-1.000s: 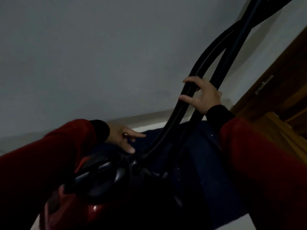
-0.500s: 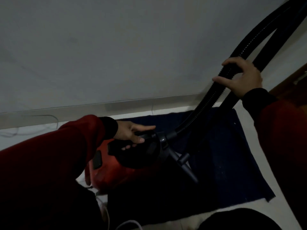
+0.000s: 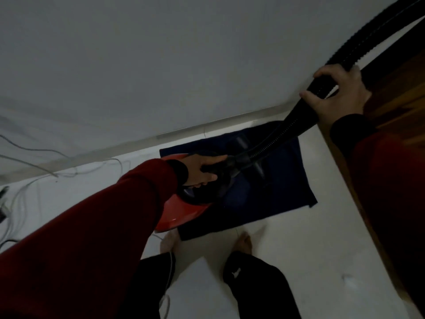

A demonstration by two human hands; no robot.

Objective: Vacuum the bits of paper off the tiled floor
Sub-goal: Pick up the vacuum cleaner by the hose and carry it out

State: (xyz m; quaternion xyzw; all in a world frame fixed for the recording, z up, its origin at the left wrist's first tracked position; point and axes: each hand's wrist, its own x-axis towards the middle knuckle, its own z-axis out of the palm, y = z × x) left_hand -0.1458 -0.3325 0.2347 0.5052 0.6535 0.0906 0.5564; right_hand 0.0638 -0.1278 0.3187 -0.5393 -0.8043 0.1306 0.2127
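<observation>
Above the dark blue mat (image 3: 282, 180), left hand (image 3: 200, 171) grips the red vacuum cleaner (image 3: 181, 212) by its black handle. Right hand (image 3: 338, 95) curls round the ribbed hose (image 3: 271, 146), whose long axis rises diagonally toward upper right.

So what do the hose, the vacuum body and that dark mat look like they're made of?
Hose: black ribbed flexible plastic, judging by its corrugations. Vacuum body: hard glossy red plastic, with a light reflection on its shell. Mat: dark blue fabric, matte, probably low-pile; the dim light hides its texture.

Home room: tiled floor (image 3: 299, 261), wooden door (image 3: 395, 107), mat (image 3: 287, 180)
</observation>
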